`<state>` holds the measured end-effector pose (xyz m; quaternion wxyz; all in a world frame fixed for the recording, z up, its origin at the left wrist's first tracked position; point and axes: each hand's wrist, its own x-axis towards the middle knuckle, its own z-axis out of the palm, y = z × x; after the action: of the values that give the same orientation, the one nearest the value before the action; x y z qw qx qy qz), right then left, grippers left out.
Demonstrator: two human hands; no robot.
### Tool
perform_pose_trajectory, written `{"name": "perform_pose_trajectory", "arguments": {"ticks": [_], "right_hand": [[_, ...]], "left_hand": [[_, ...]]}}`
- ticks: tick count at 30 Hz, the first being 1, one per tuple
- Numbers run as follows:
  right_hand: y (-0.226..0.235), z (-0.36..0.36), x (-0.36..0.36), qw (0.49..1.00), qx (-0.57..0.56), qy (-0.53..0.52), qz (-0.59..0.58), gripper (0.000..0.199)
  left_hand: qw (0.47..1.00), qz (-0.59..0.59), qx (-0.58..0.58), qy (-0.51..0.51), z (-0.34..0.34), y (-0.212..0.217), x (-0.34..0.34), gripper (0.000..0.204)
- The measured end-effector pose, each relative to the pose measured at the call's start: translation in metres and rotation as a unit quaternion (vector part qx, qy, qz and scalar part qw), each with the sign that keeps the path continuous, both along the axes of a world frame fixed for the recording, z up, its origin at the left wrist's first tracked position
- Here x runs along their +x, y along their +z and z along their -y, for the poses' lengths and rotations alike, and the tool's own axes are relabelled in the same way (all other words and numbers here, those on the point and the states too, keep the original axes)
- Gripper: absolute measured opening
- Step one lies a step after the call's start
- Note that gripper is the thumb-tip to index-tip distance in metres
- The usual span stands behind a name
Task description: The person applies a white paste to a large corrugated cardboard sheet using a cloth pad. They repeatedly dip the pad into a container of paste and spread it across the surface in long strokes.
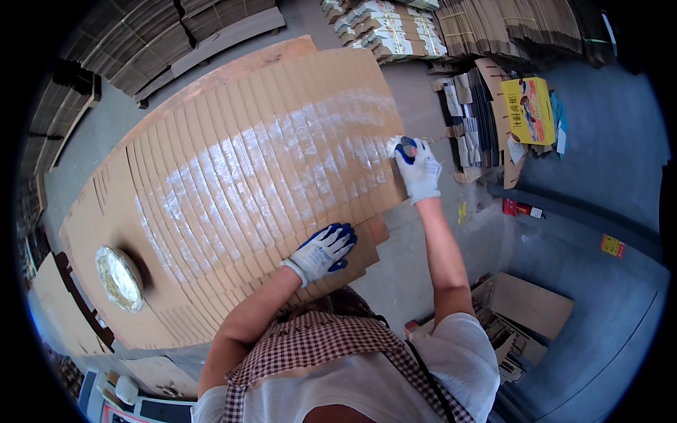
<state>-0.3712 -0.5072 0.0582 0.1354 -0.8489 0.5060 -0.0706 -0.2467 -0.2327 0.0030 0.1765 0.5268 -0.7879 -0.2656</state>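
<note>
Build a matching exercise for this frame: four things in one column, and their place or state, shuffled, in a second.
Things:
1. left hand
2. right hand
3. round bowl
4. yellow box

Places or states:
A. on the floor at right, by cardboard scraps
B. pressed flat on the near edge of the fanned cardboard sheets
C. resting on the sheets' left end
D. gripping a small tool at the sheets' right end

Pairs: 1-B, 2-D, 3-C, 4-A

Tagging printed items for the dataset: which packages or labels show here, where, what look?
Yellow printed carton: upper right on a cardboard stack, boxy, yellow with red and blue print.
Red packet: floor right of the right hand, flat, red and white.
Yellow label: floor far right, small square, red marks.
</note>
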Motion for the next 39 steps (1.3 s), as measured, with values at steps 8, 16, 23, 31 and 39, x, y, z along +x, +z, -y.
{"name": "perform_pose_trajectory", "arguments": {"ticks": [8, 16, 23, 31, 39], "right_hand": [[-0.012, -0.064, -0.010, 0.971, -0.062, 0.168, -0.156, 0.052], [0.009, -0.086, -0.016, 0.979, -0.069, 0.190, 0.006, 0.031], [-0.032, -0.016, -0.070, 0.995, -0.066, 0.047, -0.051, 0.032], [-0.033, -0.033, -0.079, 0.996, -0.064, 0.061, -0.009, 0.030], [-0.022, -0.007, -0.028, 0.977, -0.126, 0.165, 0.046, 0.037]], "left_hand": [[1.000, 0.000, -0.020, -0.005, -0.001, -0.004, -0.003, 0.056], [1.000, 0.004, -0.015, -0.007, 0.000, -0.001, 0.000, 0.057], [1.000, 0.003, -0.020, -0.016, 0.002, 0.003, -0.002, 0.056], [1.000, 0.010, -0.017, -0.015, 0.004, 0.010, -0.001, 0.056], [1.000, 0.017, -0.006, -0.014, 0.003, 0.010, 0.000, 0.058]]}}
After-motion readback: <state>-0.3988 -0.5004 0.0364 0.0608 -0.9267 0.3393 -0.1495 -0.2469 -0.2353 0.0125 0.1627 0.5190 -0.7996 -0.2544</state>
